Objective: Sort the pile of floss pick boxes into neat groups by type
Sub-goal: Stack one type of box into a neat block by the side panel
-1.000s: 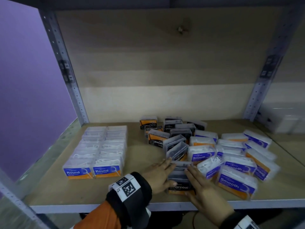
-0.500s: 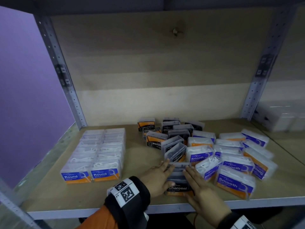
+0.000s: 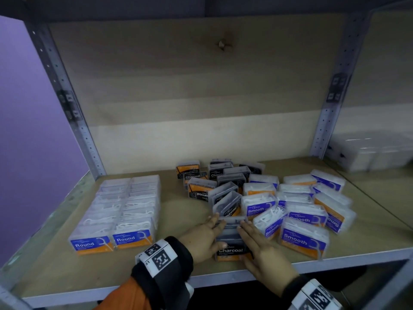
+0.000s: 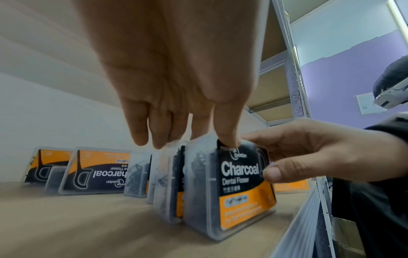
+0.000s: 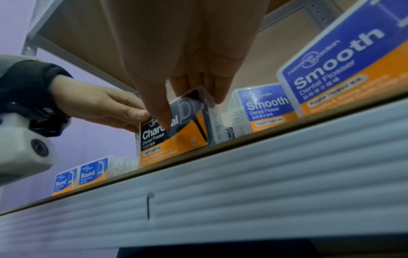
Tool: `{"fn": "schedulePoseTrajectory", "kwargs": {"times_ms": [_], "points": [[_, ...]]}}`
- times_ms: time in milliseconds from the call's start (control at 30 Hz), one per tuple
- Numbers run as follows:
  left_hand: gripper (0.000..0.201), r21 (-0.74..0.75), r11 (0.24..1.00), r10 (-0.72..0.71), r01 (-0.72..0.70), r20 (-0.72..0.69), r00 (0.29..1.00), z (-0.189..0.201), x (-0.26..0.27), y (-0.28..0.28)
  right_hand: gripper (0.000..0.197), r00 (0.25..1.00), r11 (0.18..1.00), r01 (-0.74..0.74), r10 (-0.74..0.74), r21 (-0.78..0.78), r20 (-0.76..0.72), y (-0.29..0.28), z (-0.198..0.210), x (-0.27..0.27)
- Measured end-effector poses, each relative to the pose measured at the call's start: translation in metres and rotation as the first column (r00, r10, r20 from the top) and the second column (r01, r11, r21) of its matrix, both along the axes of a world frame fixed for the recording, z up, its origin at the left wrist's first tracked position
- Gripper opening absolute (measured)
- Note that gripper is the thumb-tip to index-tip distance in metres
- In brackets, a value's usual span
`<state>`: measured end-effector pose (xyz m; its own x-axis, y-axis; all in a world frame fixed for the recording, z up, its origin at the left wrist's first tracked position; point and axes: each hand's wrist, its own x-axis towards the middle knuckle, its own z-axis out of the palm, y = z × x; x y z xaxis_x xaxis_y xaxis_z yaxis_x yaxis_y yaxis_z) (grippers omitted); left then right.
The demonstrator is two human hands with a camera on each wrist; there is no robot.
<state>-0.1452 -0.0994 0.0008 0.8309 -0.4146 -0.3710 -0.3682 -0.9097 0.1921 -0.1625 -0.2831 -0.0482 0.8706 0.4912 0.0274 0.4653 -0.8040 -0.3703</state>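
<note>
Clear plastic blue-labelled Round boxes point(image 3: 116, 211) lying grouped left on the wooden shelf point(image 3: 174, 204). Both hands' grips, left hand point(image 3: 204, 237) and right hand point(image 3: 266, 253), flat-fingered, pressing black Charcoal row point(image 3: 231, 240) at front edge. Blue Smooth boxes point(image 3: 304, 211), rear Charcoal pile point(image 3: 214, 177) awaiting sorting.

A wooden shelf point(image 3: 174, 222) carries two tidy rows of Round boxes point(image 3: 118, 211) at left, Charcoal boxes point(image 3: 220, 182) mid-shelf, and jumbled Smooth boxes point(image 3: 301, 206) at right.
</note>
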Motion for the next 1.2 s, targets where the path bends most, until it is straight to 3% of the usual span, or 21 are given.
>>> {"fn": "schedulePoseTrajectory", "kwargs": {"times_ms": [667, 1000, 1200], "points": [[0.063, 0.005, 1.000, -0.008, 0.007, 0.015, 1.000, 0.003, 0.000, -0.003, 0.063, 0.999, 1.000, 0.018, -0.018, -0.002, 0.043, 0.001, 0.007, -0.003], [0.065, 0.105, 0.991, -0.088, 0.081, 0.063, 0.994, 0.015, 0.003, -0.005, 0.065, 1.000, 0.995, 0.002, -0.002, -0.097, 0.000, -0.006, 0.016, -0.004], [0.047, 0.183, 0.974, -0.156, 0.134, 0.109, 0.982, 0.035, 0.018, -0.021, 0.065, 0.997, 0.989, 0.074, -0.072, -0.126, 0.019, -0.042, 0.023, -0.008]]}}
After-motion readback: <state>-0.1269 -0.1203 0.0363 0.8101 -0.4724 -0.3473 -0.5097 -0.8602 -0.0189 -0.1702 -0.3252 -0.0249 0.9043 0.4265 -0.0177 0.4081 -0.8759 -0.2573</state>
